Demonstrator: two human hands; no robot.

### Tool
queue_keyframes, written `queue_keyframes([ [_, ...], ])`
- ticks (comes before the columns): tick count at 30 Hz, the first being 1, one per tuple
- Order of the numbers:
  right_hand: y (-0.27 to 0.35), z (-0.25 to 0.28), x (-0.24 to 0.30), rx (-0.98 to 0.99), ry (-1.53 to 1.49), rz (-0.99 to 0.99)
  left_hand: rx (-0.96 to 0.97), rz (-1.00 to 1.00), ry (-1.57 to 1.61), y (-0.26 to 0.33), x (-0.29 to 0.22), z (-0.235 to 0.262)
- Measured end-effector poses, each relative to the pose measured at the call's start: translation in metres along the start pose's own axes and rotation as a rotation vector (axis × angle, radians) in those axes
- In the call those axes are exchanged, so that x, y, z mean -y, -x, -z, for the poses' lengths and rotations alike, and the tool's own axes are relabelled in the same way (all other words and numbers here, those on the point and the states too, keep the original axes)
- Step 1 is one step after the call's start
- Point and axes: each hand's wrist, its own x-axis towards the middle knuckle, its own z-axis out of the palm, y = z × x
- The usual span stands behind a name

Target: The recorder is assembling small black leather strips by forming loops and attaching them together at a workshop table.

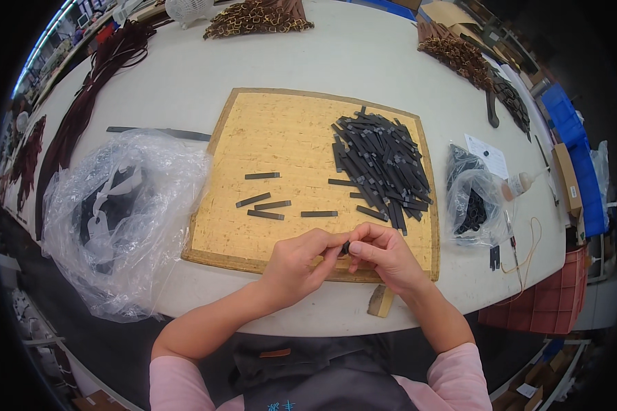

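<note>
My left hand [301, 260] and my right hand [380, 255] meet over the near edge of a yellow cork board [281, 137]. Together they pinch a small dark strip piece [345, 247] between their fingertips; most of it is hidden. A heap of dark grey strips [380, 161] lies on the board's right half. Several single strips [264, 204] lie flat in the board's middle, just beyond my hands.
A crumpled clear plastic bag [127, 212] lies left of the board. A smaller bag of black parts [472, 202] and a glue bottle [521, 183] sit to the right. Brown leather straps [92, 89] and buckle piles [257, 17] line the far white table [363, 55].
</note>
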Motion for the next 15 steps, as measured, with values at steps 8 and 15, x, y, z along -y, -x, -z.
queue_keyframes([
  [8,-0.0012,-0.0007,-0.0025,0.004,0.044,-0.037,0.014,-0.042,-0.167,-0.0034,-0.0037,-0.0005],
  [15,-0.0025,0.0017,-0.0047,0.033,-0.105,-0.097,-0.03,0.154,0.175,-0.0043,-0.0019,-0.0038],
])
